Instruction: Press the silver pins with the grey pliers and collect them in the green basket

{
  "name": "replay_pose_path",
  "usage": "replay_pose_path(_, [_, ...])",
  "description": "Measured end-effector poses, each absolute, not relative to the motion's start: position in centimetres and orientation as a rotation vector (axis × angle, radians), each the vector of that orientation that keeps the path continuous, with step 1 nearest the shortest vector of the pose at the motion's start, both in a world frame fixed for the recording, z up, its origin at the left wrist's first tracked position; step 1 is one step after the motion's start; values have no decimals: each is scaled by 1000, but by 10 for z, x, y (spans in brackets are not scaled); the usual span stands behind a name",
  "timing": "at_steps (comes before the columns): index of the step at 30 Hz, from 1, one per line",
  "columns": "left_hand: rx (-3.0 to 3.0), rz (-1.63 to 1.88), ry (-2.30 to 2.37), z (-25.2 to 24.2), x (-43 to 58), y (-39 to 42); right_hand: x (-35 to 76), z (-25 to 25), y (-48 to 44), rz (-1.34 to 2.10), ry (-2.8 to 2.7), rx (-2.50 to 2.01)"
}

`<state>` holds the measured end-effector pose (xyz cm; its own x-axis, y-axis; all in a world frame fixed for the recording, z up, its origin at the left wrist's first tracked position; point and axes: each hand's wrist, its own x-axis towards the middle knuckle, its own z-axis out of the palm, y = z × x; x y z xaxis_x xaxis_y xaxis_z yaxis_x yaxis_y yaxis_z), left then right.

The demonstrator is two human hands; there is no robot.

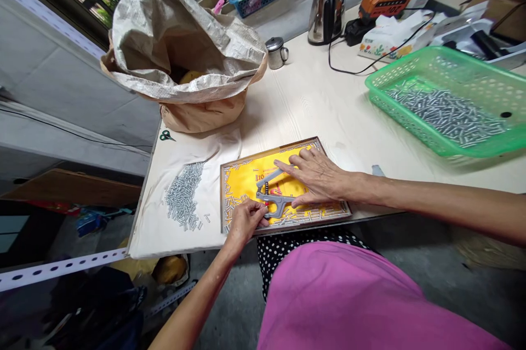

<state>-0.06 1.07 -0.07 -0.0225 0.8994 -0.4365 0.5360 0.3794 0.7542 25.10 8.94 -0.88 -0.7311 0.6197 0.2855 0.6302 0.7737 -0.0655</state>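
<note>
A grey pair of hand pliers, with a dark spring between its spread handles, lies over a shallow tray lined in yellow. My right hand grips the pliers, fingers on the upper handle and thumb by the lower one. Close to the jaw end, my left hand has its thumb and fingertips pinched together; what they hold is too small to make out. A bit of red shows just above those fingertips. Small silver metal pins lie scattered along the tray's edges.
Left of the tray, a heap of similar pins lies on white cloth. Green-handled scissors and a large open sack stand behind. A green basket of pins is at right; a kettle and metal cup are farther back.
</note>
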Motion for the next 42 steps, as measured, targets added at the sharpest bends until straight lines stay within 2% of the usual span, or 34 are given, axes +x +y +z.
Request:
replay_pose_path(12, [1319,397,1733,-6,-4,6,246,-6,66,-29,-2767,-1099])
replay_pose_path(18, [2129,573,1894,7,23,-9,242,-17,60,-23,-2699,-1014])
replay_pose_path(22, [2532,387,1719,13,43,8,236,-13,62,-17,-2691,-912])
replay_pose_path(30, [2487,339,1683,8,43,39,226,-13,65,-106,-2677,-1015])
replay_pose_path(42, [2417,148,1688,4,42,50,227,-8,84,-96,-2898,-827])
